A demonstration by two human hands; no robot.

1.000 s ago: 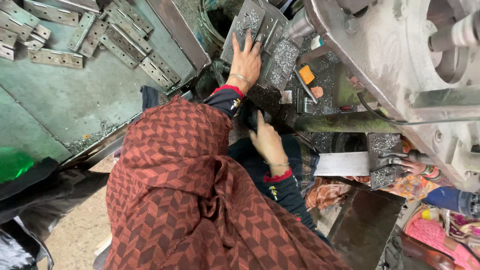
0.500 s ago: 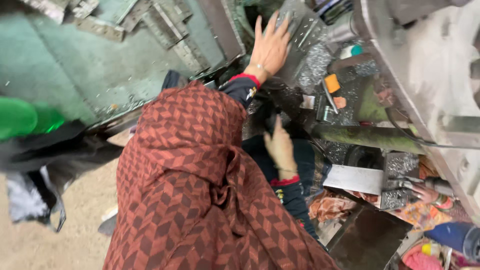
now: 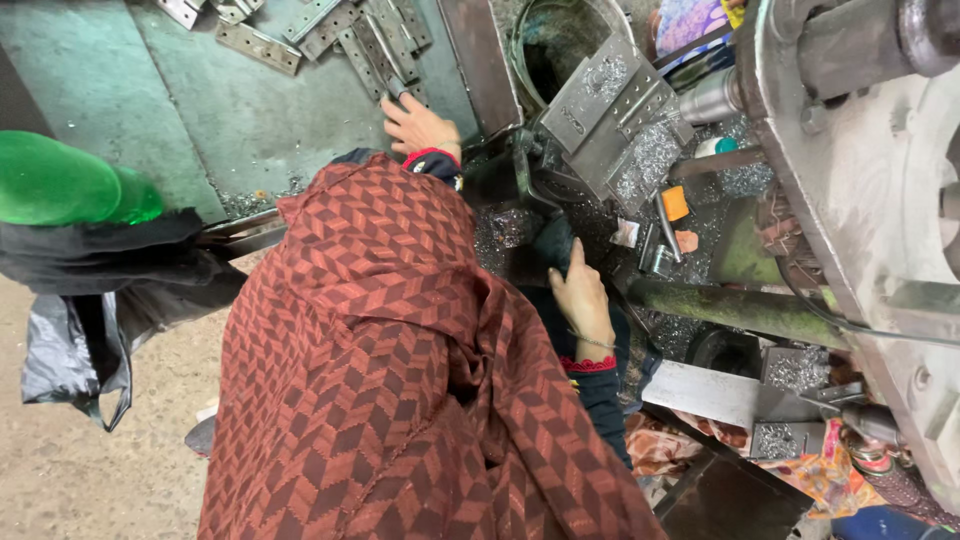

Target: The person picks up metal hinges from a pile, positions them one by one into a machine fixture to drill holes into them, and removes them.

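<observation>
A flat metal strip with holes (image 3: pixel 398 88) lies on the green worktop (image 3: pixel 250 120) at the fingertips of the left hand (image 3: pixel 420 125), whose fingers are spread and touching it, not closed on it. More such strips (image 3: pixel 350 30) lie heaped just beyond. The right hand (image 3: pixel 580 295) rests with loosely curled fingers near shiny metal shavings (image 3: pixel 505 225) below an angled metal block (image 3: pixel 610 110); a red patterned shawl (image 3: pixel 400 380) hides both arms.

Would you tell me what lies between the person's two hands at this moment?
In the head view, between the left hand and right hand lie a dark machine part and a patch of metal shavings.
</observation>
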